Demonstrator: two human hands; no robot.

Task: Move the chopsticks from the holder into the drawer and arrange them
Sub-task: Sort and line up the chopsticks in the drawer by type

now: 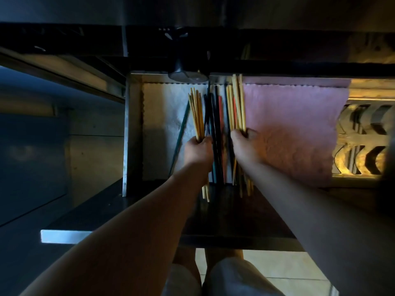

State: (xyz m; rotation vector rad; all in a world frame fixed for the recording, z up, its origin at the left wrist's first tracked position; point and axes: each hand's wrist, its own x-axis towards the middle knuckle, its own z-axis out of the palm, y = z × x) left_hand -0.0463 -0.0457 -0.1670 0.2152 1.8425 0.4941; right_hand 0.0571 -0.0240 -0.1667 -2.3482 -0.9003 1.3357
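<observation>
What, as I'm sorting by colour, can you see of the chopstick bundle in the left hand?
The left-hand bundle is a handful of slim, plain, pale yellow chopsticks, wood or bamboo by the look. The left hand grips them near the middle. Their far ends fan out slightly over the white liner in the drawer; their near ends stick out below the wrist, past the liner's edge. They run front to back, with dark chopsticks just to their right. Too bunched to count.

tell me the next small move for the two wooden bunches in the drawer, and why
Probably carry the left bunch, gripped by the left hand, over to the right bunch in the right hand and lay them together: the dark chopsticks lie between, splitting the matching wooden sticks.
</observation>
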